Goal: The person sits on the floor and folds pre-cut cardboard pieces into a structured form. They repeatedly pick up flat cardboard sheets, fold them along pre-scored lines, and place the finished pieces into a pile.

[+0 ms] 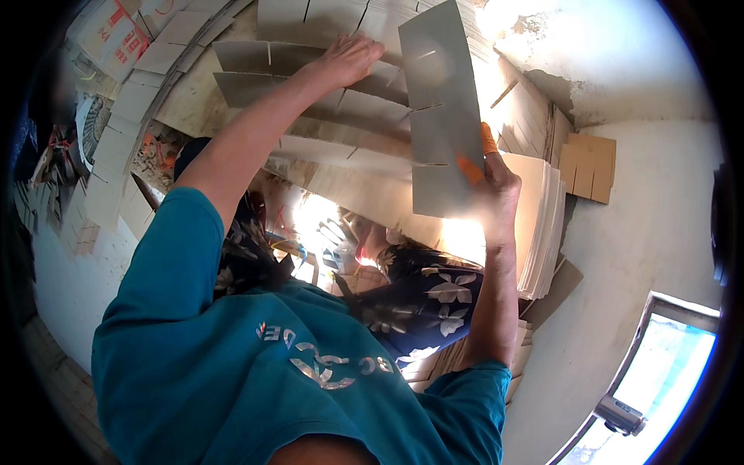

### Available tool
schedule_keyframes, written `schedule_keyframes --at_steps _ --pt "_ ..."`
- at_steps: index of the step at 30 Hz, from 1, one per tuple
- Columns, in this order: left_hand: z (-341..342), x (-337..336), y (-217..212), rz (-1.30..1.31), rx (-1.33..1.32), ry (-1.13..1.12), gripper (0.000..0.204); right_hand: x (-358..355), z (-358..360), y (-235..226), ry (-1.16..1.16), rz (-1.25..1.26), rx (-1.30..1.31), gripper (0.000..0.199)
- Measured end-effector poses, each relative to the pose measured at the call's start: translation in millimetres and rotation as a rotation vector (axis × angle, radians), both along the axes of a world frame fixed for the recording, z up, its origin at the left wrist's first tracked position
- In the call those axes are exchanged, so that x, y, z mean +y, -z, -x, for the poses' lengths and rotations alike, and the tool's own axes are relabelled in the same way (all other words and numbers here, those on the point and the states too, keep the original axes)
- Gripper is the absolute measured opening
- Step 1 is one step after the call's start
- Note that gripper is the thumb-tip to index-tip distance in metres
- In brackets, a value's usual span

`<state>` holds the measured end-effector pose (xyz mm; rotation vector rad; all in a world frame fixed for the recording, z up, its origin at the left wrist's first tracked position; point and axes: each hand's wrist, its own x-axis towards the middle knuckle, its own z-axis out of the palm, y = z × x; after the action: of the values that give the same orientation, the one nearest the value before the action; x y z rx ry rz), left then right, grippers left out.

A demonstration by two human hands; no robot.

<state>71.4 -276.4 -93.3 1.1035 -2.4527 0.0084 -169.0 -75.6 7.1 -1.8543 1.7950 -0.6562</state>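
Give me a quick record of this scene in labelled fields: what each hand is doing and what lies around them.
Left hand: left hand reaches forward, resting on the slotted cardboard strips laid out in front
Right hand: right hand, with orange fingertip covers, holds a grey slotted cardboard strip upright
Strip held: long, flat, with several narrow slits cut in from one edge
Beside the right hand: stack of pale cardboard sheets
Far right: small brown notched cardboard pieces on the floor
Clothing: teal shirt, dark flowered trousers

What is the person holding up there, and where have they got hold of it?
The right hand holds a slotted grey cardboard strip upright, its grip near the strip's lower right edge. The left hand rests flat on the cardboard strips beyond.
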Motion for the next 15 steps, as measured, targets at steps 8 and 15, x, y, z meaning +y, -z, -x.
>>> schedule_keyframes --at_steps 8,15 --pt "3 -5 17 -0.144 0.105 -0.023 0.016 -8 3 27 0.047 -0.241 -0.728 0.047" --pt "-1 -9 25 -0.176 0.174 -0.006 0.021 -19 -16 49 -0.177 -0.036 0.145 0.048"
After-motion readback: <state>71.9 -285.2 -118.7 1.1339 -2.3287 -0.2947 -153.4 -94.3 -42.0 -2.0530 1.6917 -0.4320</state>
